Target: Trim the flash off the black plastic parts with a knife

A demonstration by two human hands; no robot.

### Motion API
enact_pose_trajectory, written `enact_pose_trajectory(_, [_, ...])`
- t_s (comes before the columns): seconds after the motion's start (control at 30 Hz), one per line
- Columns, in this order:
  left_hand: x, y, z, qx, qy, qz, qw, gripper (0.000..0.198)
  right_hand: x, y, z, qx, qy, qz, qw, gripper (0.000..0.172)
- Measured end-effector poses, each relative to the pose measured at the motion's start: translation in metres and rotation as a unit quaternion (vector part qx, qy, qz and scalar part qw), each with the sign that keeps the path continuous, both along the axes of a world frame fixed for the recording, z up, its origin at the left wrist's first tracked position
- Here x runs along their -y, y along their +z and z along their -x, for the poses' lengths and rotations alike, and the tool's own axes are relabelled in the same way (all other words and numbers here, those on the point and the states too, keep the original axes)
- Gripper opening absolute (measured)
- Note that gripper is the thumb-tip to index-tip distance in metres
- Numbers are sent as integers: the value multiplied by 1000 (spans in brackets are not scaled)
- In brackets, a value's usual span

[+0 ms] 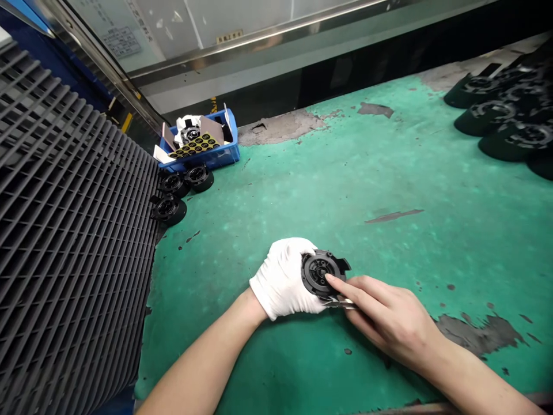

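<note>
My left hand (283, 279), in a white glove, is closed around a round black plastic part (322, 272) and holds it upright above the green mat. My right hand (386, 317) is bare; its forefinger tip presses on the part's face. Thin metal tweezers (341, 302) stick out from under the right hand's fingers, just below the part.
A large dark slatted grille (69, 230) fills the left side. Behind it stand a blue bin (203, 153) of small pieces and three black round parts (181, 193). More black round parts (510, 115) are stacked at the far right. The green mat (345, 184) is worn in patches.
</note>
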State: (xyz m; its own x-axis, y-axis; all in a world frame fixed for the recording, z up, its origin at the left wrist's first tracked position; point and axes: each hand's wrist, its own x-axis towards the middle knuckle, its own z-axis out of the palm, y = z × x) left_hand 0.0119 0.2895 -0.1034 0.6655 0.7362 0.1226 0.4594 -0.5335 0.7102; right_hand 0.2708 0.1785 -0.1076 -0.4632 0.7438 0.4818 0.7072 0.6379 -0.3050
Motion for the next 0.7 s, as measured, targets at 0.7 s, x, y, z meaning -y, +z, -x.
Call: enact_pose_trajectory(0.7, [-1, 3, 0, -14, 3, 16, 1000, 49, -3, -2, 13, -59, -45, 29, 997, 32])
